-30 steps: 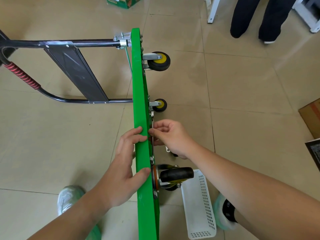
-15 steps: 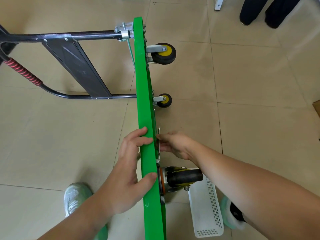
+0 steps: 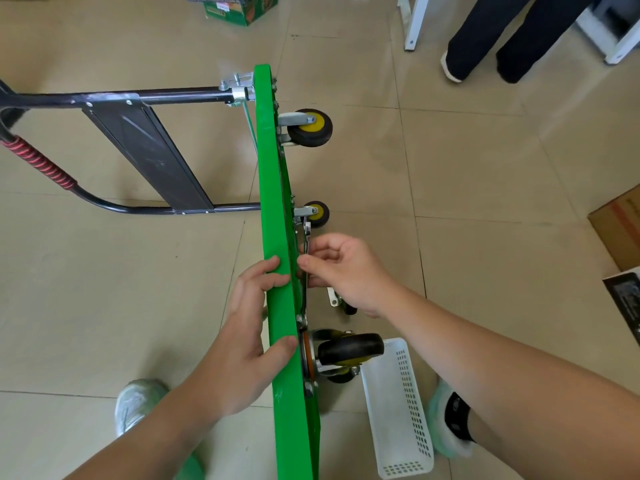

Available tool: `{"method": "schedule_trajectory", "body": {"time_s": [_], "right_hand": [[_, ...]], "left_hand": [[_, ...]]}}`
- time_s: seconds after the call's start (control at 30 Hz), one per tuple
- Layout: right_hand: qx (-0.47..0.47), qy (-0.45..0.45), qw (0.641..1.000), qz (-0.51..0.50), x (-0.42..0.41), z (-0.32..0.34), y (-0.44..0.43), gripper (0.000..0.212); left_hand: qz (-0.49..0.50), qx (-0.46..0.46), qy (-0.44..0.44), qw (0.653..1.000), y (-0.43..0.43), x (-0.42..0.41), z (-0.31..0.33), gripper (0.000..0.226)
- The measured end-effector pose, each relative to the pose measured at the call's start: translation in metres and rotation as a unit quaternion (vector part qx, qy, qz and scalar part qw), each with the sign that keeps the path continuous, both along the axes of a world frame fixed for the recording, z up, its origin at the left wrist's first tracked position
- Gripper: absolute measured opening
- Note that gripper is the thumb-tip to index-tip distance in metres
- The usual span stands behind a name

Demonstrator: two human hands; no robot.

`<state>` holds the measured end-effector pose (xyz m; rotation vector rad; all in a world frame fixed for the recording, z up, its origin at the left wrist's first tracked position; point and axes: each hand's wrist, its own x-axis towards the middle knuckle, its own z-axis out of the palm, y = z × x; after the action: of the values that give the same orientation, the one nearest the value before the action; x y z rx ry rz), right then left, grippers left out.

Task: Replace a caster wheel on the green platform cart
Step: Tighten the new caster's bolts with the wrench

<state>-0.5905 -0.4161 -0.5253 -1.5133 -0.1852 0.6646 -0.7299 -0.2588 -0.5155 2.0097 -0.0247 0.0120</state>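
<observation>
The green platform cart (image 3: pixel 277 209) stands on its long edge, underside facing right. My left hand (image 3: pixel 242 334) grips the top edge of the deck, thumb near the closest caster. My right hand (image 3: pixel 343 268) pinches a silver wrench (image 3: pixel 306 244) that lies flat along the underside, its lower end by the mounting plate of the near black caster wheel (image 3: pixel 349 348). Two yellow-hubbed wheels, a far one (image 3: pixel 310 128) and a middle one (image 3: pixel 317 213), stick out farther along. A loose caster part (image 3: pixel 341 303) lies on the floor below my right wrist.
The folded black handle (image 3: pixel 145 150) with its red grip lies on the tiles to the left. A white perforated basket (image 3: pixel 398 407) stands on the floor beside my right foot. Another person's legs (image 3: pixel 485 39) stand at the back right; cardboard boxes (image 3: pixel 616 226) sit at the right edge.
My right hand has come up from beside the near caster and now pinches the wrench higher along the underside. My left hand keeps its grip on the deck. The camera tilted back up.
</observation>
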Motion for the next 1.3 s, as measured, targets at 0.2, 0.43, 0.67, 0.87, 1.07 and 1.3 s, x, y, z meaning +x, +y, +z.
{"method": "schedule_trajectory", "body": {"time_s": [0.2, 0.43, 0.67, 0.87, 1.07, 1.3], "right_hand": [[-0.019, -0.034, 0.999, 0.018, -0.003, 0.005, 0.006, 0.014], [-0.03, -0.051, 0.998, -0.004, -0.004, -0.006, 0.008, 0.015], [-0.031, 0.018, 0.999, -0.023, 0.001, -0.024, 0.015, 0.013], [-0.019, 0.056, 0.998, -0.016, 0.008, -0.035, 0.013, 0.014], [-0.02, 0.128, 0.991, -0.028, 0.015, -0.057, 0.018, 0.026], [-0.011, 0.204, 0.979, -0.008, 0.019, -0.075, 0.023, 0.01]], "left_hand": [[0.001, -0.005, 0.0, 1.0, 0.001, -0.001, 0.0, 0.06], [0.002, -0.005, 0.006, 1.0, 0.001, 0.0, 0.0, 0.059], [-0.002, -0.01, 0.009, 1.0, 0.002, 0.0, 0.0, 0.059], [0.001, -0.007, 0.0, 1.0, 0.001, 0.002, -0.003, 0.059], [0.003, -0.013, 0.001, 1.0, 0.002, 0.002, -0.005, 0.059], [-0.003, -0.005, -0.009, 1.0, 0.002, 0.001, -0.005, 0.061]]}}
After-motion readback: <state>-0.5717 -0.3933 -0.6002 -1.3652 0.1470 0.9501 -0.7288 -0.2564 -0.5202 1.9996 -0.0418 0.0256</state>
